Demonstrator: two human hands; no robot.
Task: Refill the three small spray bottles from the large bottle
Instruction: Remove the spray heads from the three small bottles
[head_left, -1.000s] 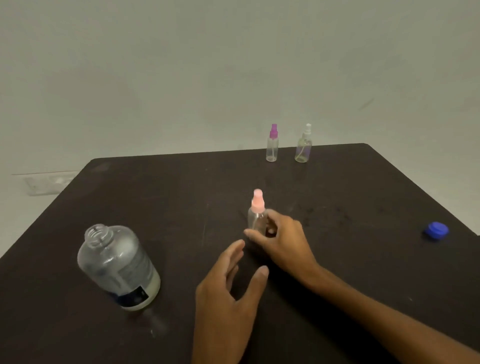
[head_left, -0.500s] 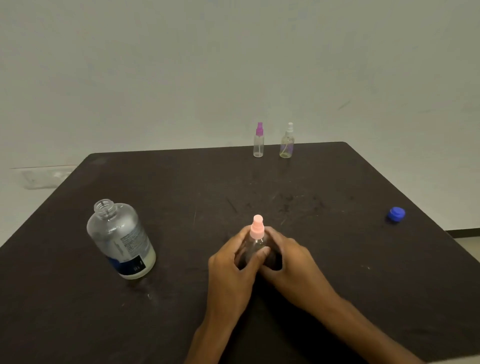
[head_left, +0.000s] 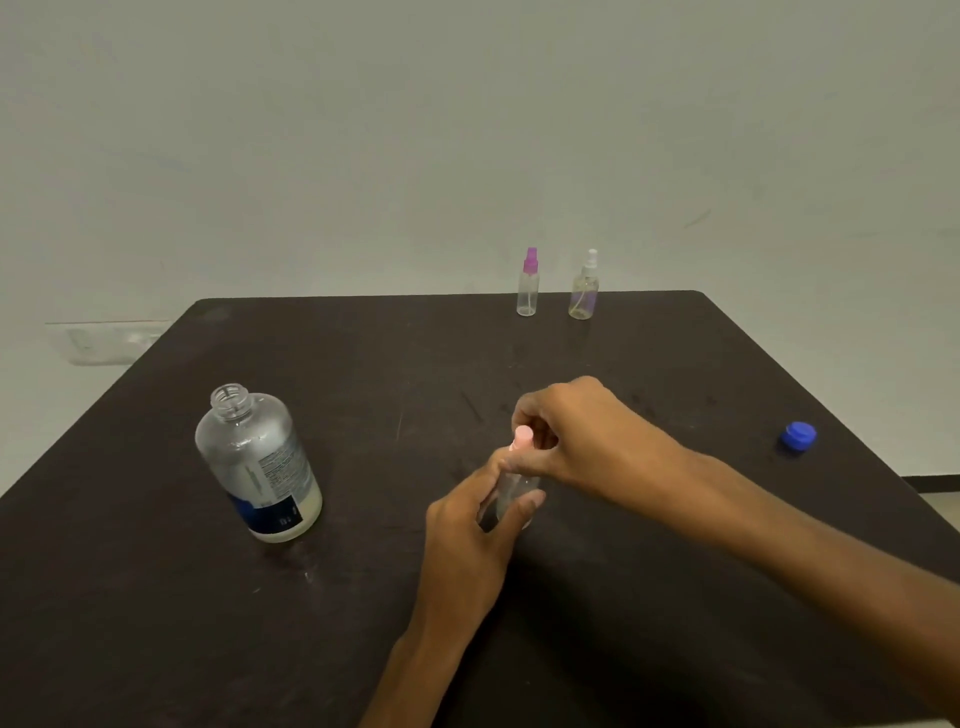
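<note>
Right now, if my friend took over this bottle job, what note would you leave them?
Left hand grips the pink-top bottle's body, mid-table.
Right hand pinches its pink top, seemingly to unscrew it.
Big bottle stands open at the left; its blue cap lies at the right edge.
Purple-top bottle and white-top bottle stand capped at the far edge.
Done: big bottle opened.
Left: take off each top, pour, recap. Nothing looks refilled yet.

Both forearms are bare, left hand and right hand ungloved.
</note>
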